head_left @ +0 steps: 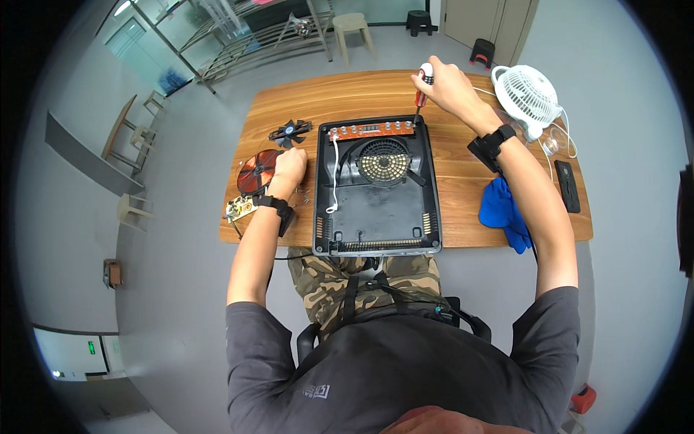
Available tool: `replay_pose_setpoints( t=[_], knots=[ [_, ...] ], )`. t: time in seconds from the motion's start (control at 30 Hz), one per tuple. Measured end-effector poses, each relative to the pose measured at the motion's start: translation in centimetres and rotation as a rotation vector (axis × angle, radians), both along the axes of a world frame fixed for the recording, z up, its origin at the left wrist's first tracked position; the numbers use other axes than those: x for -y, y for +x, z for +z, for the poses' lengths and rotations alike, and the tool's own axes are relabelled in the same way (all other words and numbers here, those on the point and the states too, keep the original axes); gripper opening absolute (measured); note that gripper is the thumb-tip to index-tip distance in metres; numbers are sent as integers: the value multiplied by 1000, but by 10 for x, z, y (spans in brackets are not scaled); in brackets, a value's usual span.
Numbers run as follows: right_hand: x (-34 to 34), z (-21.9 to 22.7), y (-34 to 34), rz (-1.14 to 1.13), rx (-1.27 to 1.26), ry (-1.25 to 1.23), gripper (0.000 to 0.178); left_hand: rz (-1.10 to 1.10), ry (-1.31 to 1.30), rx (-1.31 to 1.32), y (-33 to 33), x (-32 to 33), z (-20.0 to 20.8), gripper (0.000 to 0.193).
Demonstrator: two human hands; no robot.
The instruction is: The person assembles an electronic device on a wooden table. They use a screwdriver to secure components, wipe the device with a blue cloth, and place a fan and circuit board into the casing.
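A black plastic appliance housing (376, 206) lies open-side up in front of me, with a round fan grille (384, 160) in its floor. Along its far edge runs an orange circuit board (370, 131), and a white cable (335, 173) hangs from it into the housing. My right hand (442, 83) grips a red and white screwdriver (421, 92), its tip down at the housing's far right corner. My left hand (290, 166) is closed, resting between the housing and a copper coil (258, 172); what its fingers hold, if anything, is hidden.
Left of the housing are a black fan (290, 132), a yellowish circuit board (241, 208) and several small screws (306, 196). On the right lie a white desk fan (527, 96), a blue cloth (499, 208) and a black remote-like bar (567, 186), all on the wooden table (463, 235).
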State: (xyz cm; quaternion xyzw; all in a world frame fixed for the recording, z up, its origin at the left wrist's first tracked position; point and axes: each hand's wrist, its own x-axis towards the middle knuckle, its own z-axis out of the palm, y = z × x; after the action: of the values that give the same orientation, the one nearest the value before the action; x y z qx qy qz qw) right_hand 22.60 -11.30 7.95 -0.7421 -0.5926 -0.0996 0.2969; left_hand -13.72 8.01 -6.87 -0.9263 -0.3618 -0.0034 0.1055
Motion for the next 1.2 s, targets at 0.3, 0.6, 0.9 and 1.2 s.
replay_pose_setpoints(
  t=[0.3,0.6,0.9,1.2],
  knots=[
    [-8,0,-5,45,-76,-15,45,-116,-104,271,52,-7,71,24],
    [-11,-1,-2,65,-68,-28,47,-453,-486,580,185,61,133,42],
    [-14,-1,7,56,-95,-34,49,-408,-523,582,219,64,129,37],
    [-16,-3,2,79,-102,-41,50,-422,-560,622,224,64,110,23]
  ],
)
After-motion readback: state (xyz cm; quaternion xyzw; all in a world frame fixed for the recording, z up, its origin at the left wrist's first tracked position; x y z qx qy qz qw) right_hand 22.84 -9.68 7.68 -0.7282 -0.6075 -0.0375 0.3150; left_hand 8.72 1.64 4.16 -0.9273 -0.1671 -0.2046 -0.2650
